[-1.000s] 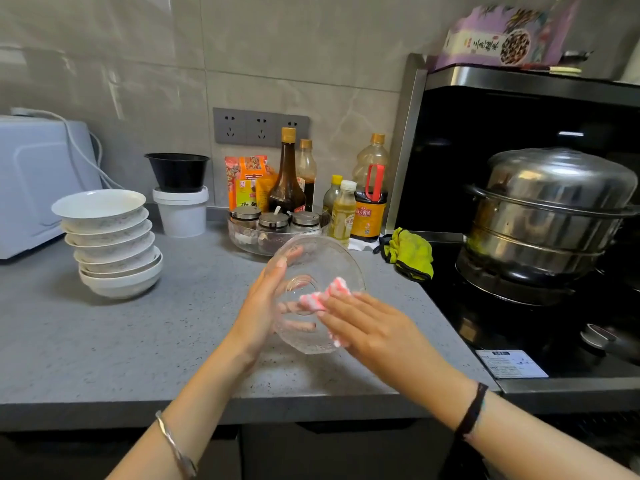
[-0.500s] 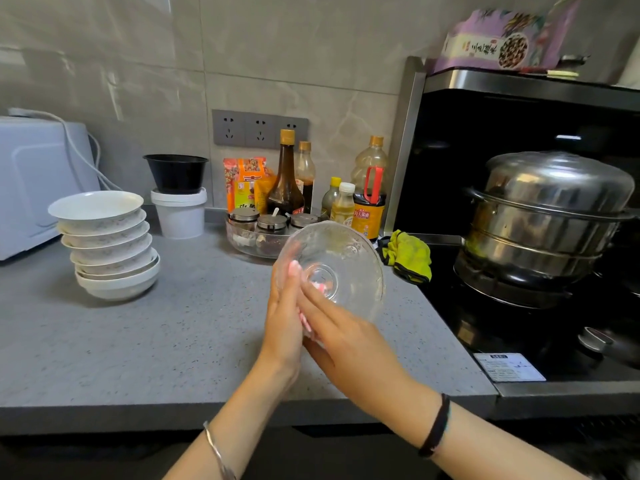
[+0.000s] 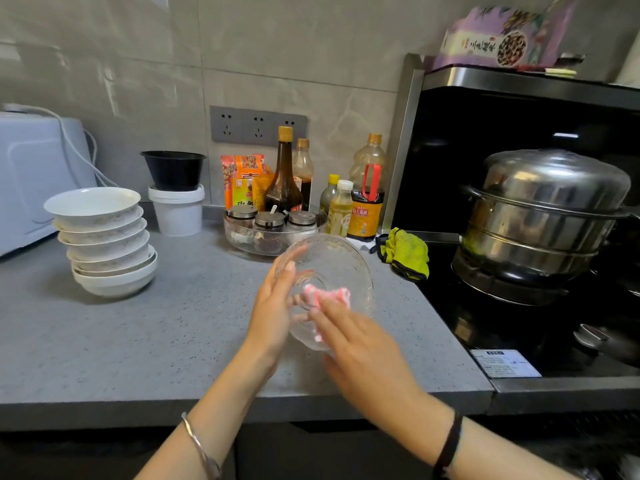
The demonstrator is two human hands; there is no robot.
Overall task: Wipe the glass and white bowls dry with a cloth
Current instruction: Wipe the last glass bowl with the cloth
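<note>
1. Stack of white bowls [image 3: 100, 237]: desk [image 3: 138, 341] left, nr back edge.
2. Left grip [image 3: 272, 306]: holds glass bowl [image 3: 346, 258] at its left rim, fingers behind glass.
3. Tilted glass bowl: in air over desk's front-right part.
4. Pink cloth [image 3: 327, 294]: inside the bowl.
5. Right grip [image 3: 360, 344]: blurred; flat fingers press cloth to glass.

Seen from above, a person's left hand [image 3: 273, 306] holds a clear glass bowl [image 3: 332, 254] tilted on edge above a grey countertop [image 3: 138, 341], while the right hand [image 3: 360, 344], slightly blurred, presses a pink-and-white cloth [image 3: 325, 294] into the bowl. A stack of white bowls [image 3: 104, 244] sits well to the left. A steel steamer pot [image 3: 547, 216] stands on the stove at right.
</note>
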